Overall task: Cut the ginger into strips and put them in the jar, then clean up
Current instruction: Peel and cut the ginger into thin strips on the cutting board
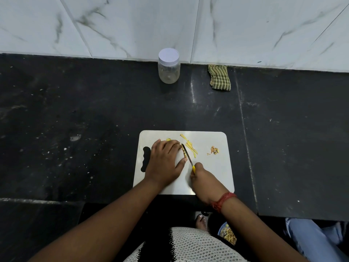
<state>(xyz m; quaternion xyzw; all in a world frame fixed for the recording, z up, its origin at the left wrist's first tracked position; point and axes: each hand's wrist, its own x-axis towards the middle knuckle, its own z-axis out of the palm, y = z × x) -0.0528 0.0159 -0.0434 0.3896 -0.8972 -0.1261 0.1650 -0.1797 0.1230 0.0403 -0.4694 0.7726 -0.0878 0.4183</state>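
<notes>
- Your left hand (164, 162) presses the ginger piece (183, 150) flat-fingered on the cutting board (213, 173).
- Your right hand (204, 181) grips the yellow-handled knife (188, 156); cut strips (189, 145) lie beside the blade.

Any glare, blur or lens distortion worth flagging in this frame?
Head view: wide-angle bowing curves the wall edge; a bright glare streak on the dark counter near the jar; knife and ginger strips look soft, the hands reasonably clear.
</notes>
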